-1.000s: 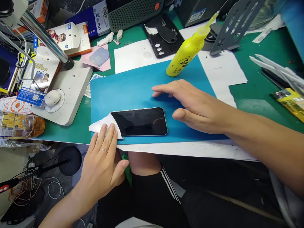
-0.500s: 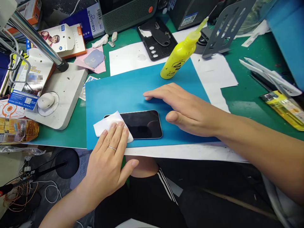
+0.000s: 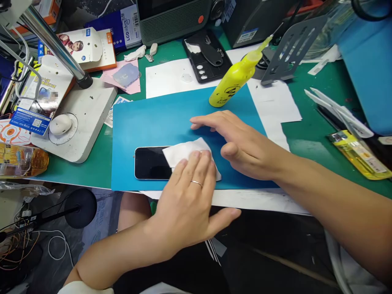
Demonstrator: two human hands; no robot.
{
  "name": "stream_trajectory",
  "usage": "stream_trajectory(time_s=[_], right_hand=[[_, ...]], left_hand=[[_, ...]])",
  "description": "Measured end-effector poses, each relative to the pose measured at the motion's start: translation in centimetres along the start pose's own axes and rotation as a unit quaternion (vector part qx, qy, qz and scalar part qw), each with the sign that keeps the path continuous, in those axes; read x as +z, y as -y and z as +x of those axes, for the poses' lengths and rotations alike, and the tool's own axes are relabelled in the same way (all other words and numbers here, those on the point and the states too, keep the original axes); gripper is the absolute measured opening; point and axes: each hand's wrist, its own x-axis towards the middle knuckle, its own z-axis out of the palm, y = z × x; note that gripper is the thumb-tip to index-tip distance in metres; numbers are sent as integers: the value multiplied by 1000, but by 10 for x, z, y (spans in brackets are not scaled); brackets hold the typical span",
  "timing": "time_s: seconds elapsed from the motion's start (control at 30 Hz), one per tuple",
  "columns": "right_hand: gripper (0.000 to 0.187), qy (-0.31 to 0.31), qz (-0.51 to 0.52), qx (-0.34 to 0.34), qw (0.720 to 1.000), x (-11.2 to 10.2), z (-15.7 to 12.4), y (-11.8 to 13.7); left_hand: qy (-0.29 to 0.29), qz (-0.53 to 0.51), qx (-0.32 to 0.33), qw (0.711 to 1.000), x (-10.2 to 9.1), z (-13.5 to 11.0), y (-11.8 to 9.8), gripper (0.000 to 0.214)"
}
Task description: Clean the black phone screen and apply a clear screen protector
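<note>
A phone (image 3: 152,163) lies face up on the blue mat (image 3: 143,118), its dark screen showing on the left part. Over its right end is a white wipe (image 3: 180,152). My left hand (image 3: 190,200), with a ring on one finger, presses the wipe down under its fingers, thumb stretched out to the side. My right hand (image 3: 241,147) hovers over the mat just right of the phone, fingers apart and holding nothing. Behind it stands a yellow dispensing bottle (image 3: 232,79) with a thin needle tip.
Another phone-shaped black item (image 3: 208,57) lies at the back. A grey slotted stand (image 3: 292,51) is at the back right. White tweezers (image 3: 339,112) and a yellow package (image 3: 361,155) lie on the right. At left are a lamp base (image 3: 92,118) and several boxes.
My left hand has slid the wipe rightward along the phone, baring its left end and covering its right end. My right hand keeps nearly the same pose. The view has shifted slightly.
</note>
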Motion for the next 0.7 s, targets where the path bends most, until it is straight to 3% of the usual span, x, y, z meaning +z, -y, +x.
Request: stream_trajectory(time_s=[0.27,0.4,0.57,0.7], right_hand=[[79,-4,-5,12,1000,-1,-7,-7],[84,-9,-18,6,1000,-1,-6,-6],[89,4,-8,13,1000,-3,-1,-2],[91,1,-6,20,1000,-4,3,1]], left_hand=[[22,39,0,999,6,9,-15,105],[22,35,-2,999,-8,-15,6,101],[53,21,-47,997,-30,-53,44,71],[39,23,-39,998,-29,-49,48,63]])
